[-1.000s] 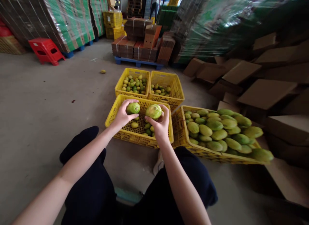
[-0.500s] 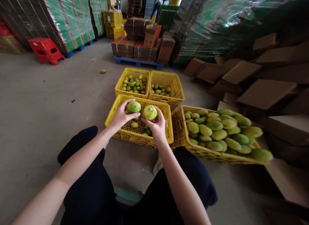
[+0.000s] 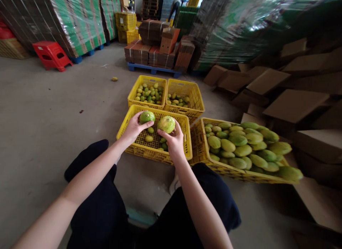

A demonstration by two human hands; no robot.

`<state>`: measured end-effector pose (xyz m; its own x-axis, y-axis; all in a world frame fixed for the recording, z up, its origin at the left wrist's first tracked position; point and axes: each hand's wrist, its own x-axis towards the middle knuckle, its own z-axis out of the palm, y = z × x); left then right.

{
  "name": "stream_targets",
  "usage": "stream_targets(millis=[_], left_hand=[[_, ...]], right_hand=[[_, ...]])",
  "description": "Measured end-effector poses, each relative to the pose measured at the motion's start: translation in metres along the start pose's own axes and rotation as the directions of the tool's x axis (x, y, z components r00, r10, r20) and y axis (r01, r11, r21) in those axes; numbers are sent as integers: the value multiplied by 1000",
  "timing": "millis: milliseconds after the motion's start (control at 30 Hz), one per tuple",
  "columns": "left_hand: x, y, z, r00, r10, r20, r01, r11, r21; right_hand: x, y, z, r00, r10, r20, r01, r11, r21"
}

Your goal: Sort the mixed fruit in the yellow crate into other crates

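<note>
My left hand (image 3: 133, 129) is closed around a green papaya (image 3: 147, 117), fingers behind it and thumb along its lower side. In my right hand (image 3: 175, 142) is a paler, yellow-green papaya (image 3: 166, 124), gripped from the right and below. Both fruits are held side by side with a small gap, one end of each facing up toward me. Beneath them stands a yellow plastic crate (image 3: 152, 155) with a few small fruits, among them a yellowish one (image 3: 149, 138), on its slatted floor. My hands hide part of the inside.
Right of me, a yellow crate (image 3: 232, 173) is heaped with papayas (image 3: 242, 149). Two more yellow crates (image 3: 147, 77) (image 3: 199, 95) with small fruits stand behind. Cardboard boxes (image 3: 294, 104) pile up at right; flat cartons on a blue pallet (image 3: 153, 70) and a red stool (image 3: 52, 54) lie beyond.
My hands have moved slightly apart, widening the gap between the two papayas. The green papaya has shifted a little up and left and seems slightly turned.
</note>
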<state>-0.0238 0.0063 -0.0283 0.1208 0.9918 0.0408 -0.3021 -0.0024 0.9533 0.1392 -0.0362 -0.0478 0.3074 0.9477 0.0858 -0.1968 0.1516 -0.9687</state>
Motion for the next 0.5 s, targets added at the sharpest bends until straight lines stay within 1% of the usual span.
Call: stream_targets(millis=[133, 333, 500], left_hand=[[1, -2, 0, 999, 40, -11, -39, 998, 50], [2, -1, 1, 999, 34, -36, -32, 998, 61], [0, 1, 1, 999, 48, 2, -48, 992, 116]], right_hand=[[0, 1, 0, 1000, 4, 10, -4, 1000, -4], [2, 3, -2, 1000, 24, 10, -24, 999, 25], [2, -2, -2, 999, 46, 6, -46, 998, 50]])
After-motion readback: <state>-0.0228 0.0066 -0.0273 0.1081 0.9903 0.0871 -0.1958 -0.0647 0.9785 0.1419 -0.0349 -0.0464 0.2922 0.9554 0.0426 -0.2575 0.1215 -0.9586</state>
